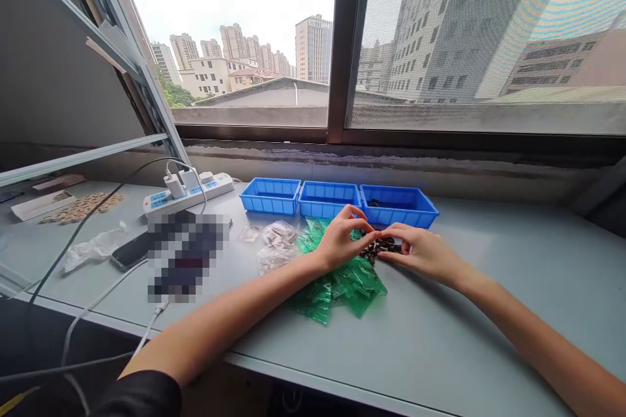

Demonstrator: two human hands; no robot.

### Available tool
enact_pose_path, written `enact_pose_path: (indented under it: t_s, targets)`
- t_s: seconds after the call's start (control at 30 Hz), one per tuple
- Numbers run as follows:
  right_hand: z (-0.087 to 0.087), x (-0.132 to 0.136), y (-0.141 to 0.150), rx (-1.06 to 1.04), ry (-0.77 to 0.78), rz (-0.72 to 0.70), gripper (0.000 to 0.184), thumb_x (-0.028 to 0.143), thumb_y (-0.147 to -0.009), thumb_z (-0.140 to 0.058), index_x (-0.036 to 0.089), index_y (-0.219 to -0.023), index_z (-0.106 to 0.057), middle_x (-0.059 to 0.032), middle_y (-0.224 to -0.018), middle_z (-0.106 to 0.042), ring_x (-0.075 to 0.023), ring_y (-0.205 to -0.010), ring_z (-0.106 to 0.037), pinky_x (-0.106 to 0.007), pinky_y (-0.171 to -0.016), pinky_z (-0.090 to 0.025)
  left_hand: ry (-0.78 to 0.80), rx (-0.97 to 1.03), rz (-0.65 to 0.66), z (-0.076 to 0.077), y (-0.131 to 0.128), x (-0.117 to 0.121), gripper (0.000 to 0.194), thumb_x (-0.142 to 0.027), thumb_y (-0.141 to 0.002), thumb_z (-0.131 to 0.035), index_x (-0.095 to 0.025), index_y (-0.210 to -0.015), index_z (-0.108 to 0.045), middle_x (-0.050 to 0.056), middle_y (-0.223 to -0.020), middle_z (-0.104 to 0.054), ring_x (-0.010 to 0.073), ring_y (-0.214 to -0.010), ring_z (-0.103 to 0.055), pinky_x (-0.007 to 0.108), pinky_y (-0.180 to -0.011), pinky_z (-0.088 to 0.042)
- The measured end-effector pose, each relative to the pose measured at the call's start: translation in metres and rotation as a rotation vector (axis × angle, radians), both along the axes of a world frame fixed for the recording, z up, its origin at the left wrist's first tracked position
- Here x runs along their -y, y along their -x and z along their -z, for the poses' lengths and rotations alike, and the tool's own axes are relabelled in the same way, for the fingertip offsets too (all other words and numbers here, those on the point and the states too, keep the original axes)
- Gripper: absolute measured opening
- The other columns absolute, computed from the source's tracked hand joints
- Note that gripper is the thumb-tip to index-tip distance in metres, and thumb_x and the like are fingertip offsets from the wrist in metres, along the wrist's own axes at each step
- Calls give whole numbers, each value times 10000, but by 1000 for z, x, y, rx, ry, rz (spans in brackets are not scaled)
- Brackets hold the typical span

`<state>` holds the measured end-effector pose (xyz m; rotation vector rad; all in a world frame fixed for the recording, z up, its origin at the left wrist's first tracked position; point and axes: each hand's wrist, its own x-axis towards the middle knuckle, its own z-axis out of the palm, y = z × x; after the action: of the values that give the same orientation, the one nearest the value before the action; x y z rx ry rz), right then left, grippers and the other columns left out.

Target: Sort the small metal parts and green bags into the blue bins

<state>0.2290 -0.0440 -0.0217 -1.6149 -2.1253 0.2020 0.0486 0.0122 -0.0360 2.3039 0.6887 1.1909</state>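
Both my hands meet over a small pile of dark brown pieces (386,246) on the grey table. My left hand (345,238) is closed in a pinch, its fingertips at the pile's upper edge. From the other side my right hand (428,253) curls its fingers, the index tip touching or almost touching the left fingertips. Anything pinched there is too small to make out. Green plastic bags (337,290) lie in a loose heap under and in front of my left hand. Clear plastic bags (278,244) lie left of them.
Three blue bins stand in a row behind: a left bin (270,205), a middle bin (328,202), and a right bin (403,216) with dark pieces inside. Leftward are a power strip (215,190), a dark phone (128,253), cables and crumpled plastic (95,247). A window is beyond.
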Motion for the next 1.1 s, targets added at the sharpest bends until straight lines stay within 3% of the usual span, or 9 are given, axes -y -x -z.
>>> enact_pose_path:
  t_s: [0.33, 1.1]
  targets:
    - [-2, 1, 1, -33, -10, 11, 196, 392, -738, -590, 314, -859, -723, 16, -889, -730, -121, -503, -575, -233, -469, -383, -14, -6, -6, 1, -1, -1, 124, -269, -822, -611, -192, -802, -706, 45, -918, -557, 145, -824, -563, 276, -742, -491]
    - [-5, 4, 5, 6, -6, 68, 157, 394, -729, -610, 298, -798, -713, 26, -694, -709, -135, -519, -589, -236, -486, -359, -19, 22, 13, 0, -1, 0, 82, -248, -783, -659, -184, -762, -706, 39, -907, -538, 124, -764, -553, 280, -757, -493]
